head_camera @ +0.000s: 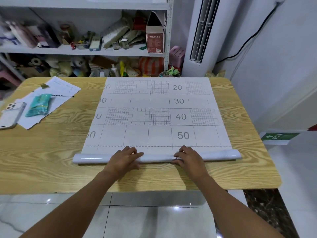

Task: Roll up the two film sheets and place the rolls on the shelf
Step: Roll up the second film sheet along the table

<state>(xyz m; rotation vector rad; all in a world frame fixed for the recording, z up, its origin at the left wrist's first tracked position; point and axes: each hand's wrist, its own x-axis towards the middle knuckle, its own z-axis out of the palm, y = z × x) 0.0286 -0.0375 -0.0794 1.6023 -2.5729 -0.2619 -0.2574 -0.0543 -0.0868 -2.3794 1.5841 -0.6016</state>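
A white film sheet (157, 107) with a printed grid and the numbers 20 to 50 lies flat on the wooden table (51, 160). Its near edge is curled into a thin glossy roll (157, 158) running left to right. My left hand (126, 158) grips the roll left of its middle, fingers curled over the top. My right hand (189, 158) grips it right of the middle in the same way. Only one sheet surface shows; I cannot tell whether a second one lies under it. The white shelf (82, 50) stands behind the table, crowded with items.
At the table's left lie a phone (12, 114), a teal packet (39, 105), a pen (63, 96) and loose papers (56, 90). A red box (155, 40) stands at the shelf's right end. A white floor air conditioner (204, 31) stands right of the shelf.
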